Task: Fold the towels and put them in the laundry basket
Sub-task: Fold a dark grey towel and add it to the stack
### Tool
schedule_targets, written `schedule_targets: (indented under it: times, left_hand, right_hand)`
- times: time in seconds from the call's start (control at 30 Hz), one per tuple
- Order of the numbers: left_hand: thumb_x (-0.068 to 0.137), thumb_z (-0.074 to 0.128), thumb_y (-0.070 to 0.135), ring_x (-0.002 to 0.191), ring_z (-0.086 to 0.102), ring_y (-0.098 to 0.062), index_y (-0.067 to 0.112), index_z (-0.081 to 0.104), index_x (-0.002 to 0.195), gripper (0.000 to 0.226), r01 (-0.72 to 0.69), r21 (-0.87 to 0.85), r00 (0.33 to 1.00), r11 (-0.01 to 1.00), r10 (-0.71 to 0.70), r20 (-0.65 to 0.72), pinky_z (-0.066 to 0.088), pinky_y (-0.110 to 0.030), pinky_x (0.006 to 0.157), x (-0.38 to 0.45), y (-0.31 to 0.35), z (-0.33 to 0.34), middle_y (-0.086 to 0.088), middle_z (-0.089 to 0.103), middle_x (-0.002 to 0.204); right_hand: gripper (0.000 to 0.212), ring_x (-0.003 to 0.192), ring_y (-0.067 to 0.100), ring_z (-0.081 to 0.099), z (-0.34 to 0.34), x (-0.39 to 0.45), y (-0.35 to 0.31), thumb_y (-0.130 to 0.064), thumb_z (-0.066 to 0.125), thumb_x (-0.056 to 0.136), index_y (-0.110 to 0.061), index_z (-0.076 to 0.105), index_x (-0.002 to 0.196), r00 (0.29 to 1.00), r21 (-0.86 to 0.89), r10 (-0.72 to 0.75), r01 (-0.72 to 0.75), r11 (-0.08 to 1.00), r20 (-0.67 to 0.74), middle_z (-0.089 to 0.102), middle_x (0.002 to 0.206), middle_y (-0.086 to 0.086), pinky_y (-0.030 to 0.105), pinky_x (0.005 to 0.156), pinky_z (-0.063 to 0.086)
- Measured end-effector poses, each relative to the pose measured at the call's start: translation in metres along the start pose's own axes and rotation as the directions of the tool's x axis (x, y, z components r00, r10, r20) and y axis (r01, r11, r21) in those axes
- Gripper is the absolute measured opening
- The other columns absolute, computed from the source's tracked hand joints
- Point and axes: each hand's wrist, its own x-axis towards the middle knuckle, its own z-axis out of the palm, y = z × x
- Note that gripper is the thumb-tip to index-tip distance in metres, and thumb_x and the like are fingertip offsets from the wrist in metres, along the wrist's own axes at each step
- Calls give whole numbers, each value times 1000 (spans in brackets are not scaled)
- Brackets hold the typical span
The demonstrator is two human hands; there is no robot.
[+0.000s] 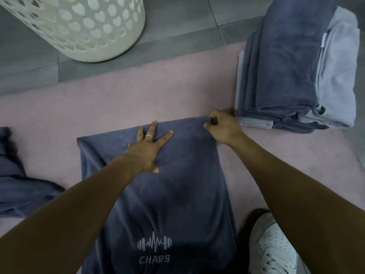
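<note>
A dark blue towel (177, 194) with a white dumbbell logo and the word CHARS lies lengthwise on a pink mat (122, 103) in front of me. My left hand (148, 149) rests flat on the towel near its far edge, fingers spread, a ring on one finger. My right hand (221, 127) pinches the towel's far right corner. A white laundry basket (88, 30) with heart-shaped holes stands on the floor at the far left. At the far right sits a stack of folded dark blue and pale grey towels (292, 76).
Another dark blue towel (17, 184) lies crumpled at the left edge of the mat. A white sneaker (272, 248) shows at the bottom right. Grey floor tiles (187, 20) lie beyond the mat.
</note>
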Motion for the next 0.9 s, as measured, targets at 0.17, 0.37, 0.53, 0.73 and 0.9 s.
schedule_targets:
  times: [0.17, 0.37, 0.53, 0.73, 0.9]
  left_hand:
    - [75, 81, 30, 143, -29, -33, 56, -25, 138, 126, -3, 2, 1000, 1000, 3, 4, 23, -65, 112, 1, 0, 0, 7, -48, 146]
    - [77, 80, 30, 143, -29, -32, 55, -23, 141, 124, -10, -9, 1000, 1000, 10, -13, 17, -66, 110, 1, -1, 0, 7, -48, 146]
    - [78, 78, 31, 145, -24, -31, 51, -16, 146, 118, -15, -6, 998, 1000, 14, -55, 20, -64, 110, -5, -2, 4, 6, -40, 152]
    - [91, 56, 24, 135, 41, -26, 26, 36, 147, 60, -40, -207, 931, 978, -39, -363, 43, -40, 104, -55, 4, 26, -3, 35, 153]
    - [84, 54, 22, 103, 65, -29, 18, 69, 108, 29, -175, -515, 830, 839, -156, -536, 53, -38, 87, -128, 17, 17, -4, 71, 109]
  right_hand:
    - [26, 89, 24, 57, 2, 7, 4, -28, 63, 91, -6, 54, 103, 983, -15, 28, -31, 999, -182, 61, 96, 9, 31, 75, 48]
    - [28, 92, 29, 63, 0, 11, 3, -28, 61, 91, -2, 64, 99, 988, -214, 33, -66, 975, -151, 67, 100, 15, 28, 72, 50]
    - [21, 97, 26, 63, -13, -11, -26, -18, 61, 90, -3, 65, 105, 995, -269, -95, 94, 958, 10, 66, 108, 11, 36, 82, 55]
    - [21, 100, 25, 61, -46, -73, -75, -17, 60, 91, -3, 65, 105, 952, -351, -219, 284, 892, 214, 65, 110, 11, 35, 87, 53]
    - [21, 102, 24, 59, -72, -152, -114, -18, 61, 89, -6, 65, 105, 924, -354, -271, 356, 865, 268, 62, 114, 10, 34, 90, 51]
